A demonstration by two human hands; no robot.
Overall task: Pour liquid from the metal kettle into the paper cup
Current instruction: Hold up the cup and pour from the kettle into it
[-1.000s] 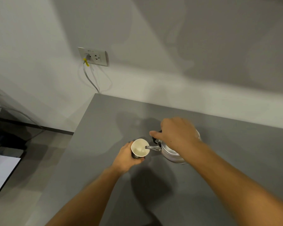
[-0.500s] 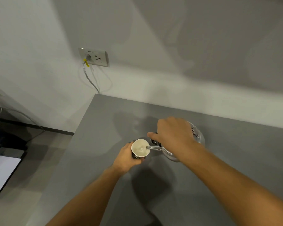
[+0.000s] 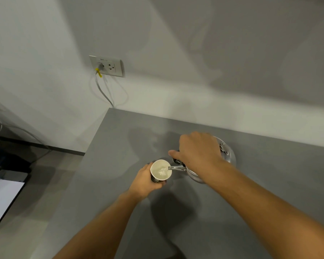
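A paper cup point(image 3: 158, 166) with a white inside and dark outside stands on the grey table point(image 3: 269, 165), and my left hand point(image 3: 144, 181) is wrapped around its near side. My right hand point(image 3: 198, 153) grips the black handle of the metal kettle point(image 3: 227, 156), which is tilted toward the left. The kettle's thin spout reaches over the cup's rim, and liquid is running into the cup, where bubbling liquid shows. My right hand and forearm hide most of the kettle's body.
The table's left edge point(image 3: 94, 143) drops to the floor. A wall socket point(image 3: 108, 66) with a grey cable plugged in sits on the white wall behind. Dark equipment and a white sheet point(image 3: 2, 199) lie low on the left.
The kettle has been tipped further toward the cup, so its rear side with the handle hinge now shows. Liquid has gathered in the cup. My left hand has stayed on the cup.
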